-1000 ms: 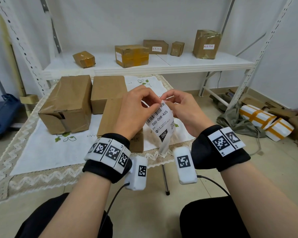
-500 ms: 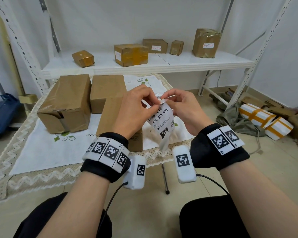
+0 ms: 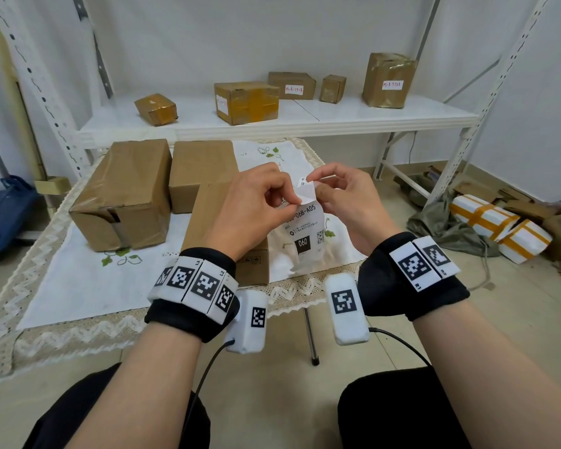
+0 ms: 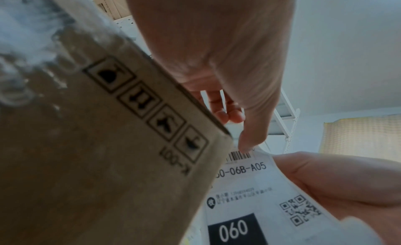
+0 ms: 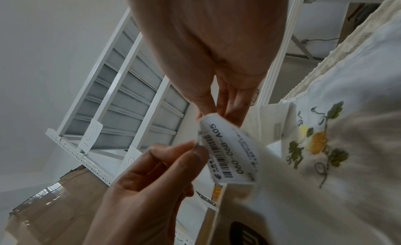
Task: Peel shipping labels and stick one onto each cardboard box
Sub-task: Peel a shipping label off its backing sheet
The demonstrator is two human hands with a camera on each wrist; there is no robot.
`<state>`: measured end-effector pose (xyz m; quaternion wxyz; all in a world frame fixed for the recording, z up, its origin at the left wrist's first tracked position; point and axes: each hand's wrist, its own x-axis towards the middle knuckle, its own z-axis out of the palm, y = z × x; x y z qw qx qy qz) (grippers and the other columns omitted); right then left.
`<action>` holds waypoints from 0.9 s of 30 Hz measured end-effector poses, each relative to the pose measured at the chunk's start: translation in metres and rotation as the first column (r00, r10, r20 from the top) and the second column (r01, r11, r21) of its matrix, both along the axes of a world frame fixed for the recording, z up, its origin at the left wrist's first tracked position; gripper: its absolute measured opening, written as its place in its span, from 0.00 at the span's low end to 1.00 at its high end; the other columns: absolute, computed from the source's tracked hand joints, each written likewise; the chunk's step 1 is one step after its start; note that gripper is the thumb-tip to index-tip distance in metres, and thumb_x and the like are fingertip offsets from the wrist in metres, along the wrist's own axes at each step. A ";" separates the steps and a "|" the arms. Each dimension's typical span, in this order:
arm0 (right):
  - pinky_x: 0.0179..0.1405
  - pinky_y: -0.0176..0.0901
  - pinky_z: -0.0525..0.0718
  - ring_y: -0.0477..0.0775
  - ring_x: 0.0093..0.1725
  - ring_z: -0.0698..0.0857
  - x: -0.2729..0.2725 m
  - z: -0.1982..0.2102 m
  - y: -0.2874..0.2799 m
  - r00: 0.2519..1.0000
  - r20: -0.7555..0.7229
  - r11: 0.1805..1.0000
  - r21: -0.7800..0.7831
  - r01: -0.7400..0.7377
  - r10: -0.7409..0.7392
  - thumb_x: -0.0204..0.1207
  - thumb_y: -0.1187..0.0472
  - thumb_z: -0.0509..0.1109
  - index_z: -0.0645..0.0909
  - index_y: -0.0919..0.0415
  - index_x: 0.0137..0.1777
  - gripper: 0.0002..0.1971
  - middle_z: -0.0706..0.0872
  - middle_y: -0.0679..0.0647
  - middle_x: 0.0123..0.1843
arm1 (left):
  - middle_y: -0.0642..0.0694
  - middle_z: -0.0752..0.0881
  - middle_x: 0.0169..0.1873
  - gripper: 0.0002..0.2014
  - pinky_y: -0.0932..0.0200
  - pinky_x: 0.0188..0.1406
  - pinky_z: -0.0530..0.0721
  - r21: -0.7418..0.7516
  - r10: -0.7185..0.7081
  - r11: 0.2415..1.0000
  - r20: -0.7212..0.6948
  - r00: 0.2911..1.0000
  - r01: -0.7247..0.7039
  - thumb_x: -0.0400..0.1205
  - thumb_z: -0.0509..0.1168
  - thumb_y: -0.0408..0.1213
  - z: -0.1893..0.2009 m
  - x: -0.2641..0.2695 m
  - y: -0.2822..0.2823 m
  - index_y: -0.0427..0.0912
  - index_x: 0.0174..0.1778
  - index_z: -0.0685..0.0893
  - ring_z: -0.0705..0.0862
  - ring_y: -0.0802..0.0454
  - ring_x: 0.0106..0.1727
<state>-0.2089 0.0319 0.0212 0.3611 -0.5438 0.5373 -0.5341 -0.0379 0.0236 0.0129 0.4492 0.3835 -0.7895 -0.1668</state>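
Note:
A white shipping label (image 3: 305,229) printed "060-06B-A05" hangs between both hands above the table's front edge. My left hand (image 3: 293,199) pinches its upper left part. My right hand (image 3: 310,181) pinches the top edge, which is curled over and shows a blank white underside. In the left wrist view the label (image 4: 249,194) hangs beside the near cardboard box (image 4: 104,146). In the right wrist view the barcode end of the label (image 5: 230,151) bends between the fingers. Three plain cardboard boxes stand on the table: a large one (image 3: 123,192), a middle one (image 3: 201,171) and the near one (image 3: 204,215).
The table carries a white embroidered cloth (image 3: 88,286) with a lace border. Behind it a white shelf (image 3: 353,115) bears several smaller boxes, some with labels. Wrapped parcels (image 3: 499,228) and cardboard lie on the floor at the right. A blue cart (image 3: 4,215) stands at the left.
The label's top edge has curled over between the fingers, hiding the barcode in the head view. Both hands stay in nearly the same place.

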 end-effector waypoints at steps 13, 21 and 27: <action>0.31 0.32 0.82 0.47 0.31 0.85 0.002 0.000 -0.001 0.999 0.028 1.000 -0.013 0.024 -0.024 0.82 0.73 0.69 0.86 0.59 0.47 0.09 0.86 0.54 0.38 | 0.50 0.81 0.32 0.07 0.75 0.35 0.72 0.014 -0.027 1.000 0.032 0.999 0.026 0.73 0.79 0.25 0.002 0.006 -0.001 0.38 0.33 0.89 0.76 0.63 0.33; 0.32 0.35 0.83 0.47 0.30 0.85 0.001 -0.002 -0.001 0.999 0.030 0.999 -0.011 0.045 -0.045 0.83 0.72 0.70 0.86 0.58 0.45 0.09 0.86 0.54 0.38 | 0.53 0.80 0.32 0.07 0.76 0.34 0.71 0.061 -0.037 0.998 0.050 0.998 0.034 0.73 0.78 0.24 0.005 0.008 0.003 0.39 0.34 0.89 0.76 0.67 0.32; 0.34 0.38 0.84 0.49 0.32 0.84 0.000 -0.001 -0.003 0.997 0.040 0.998 -0.005 0.062 -0.062 0.83 0.72 0.68 0.85 0.58 0.46 0.09 0.86 0.52 0.36 | 0.51 0.82 0.33 0.06 0.76 0.35 0.73 0.059 -0.018 0.998 0.069 0.997 0.014 0.74 0.79 0.27 0.006 0.009 0.004 0.38 0.34 0.90 0.77 0.67 0.33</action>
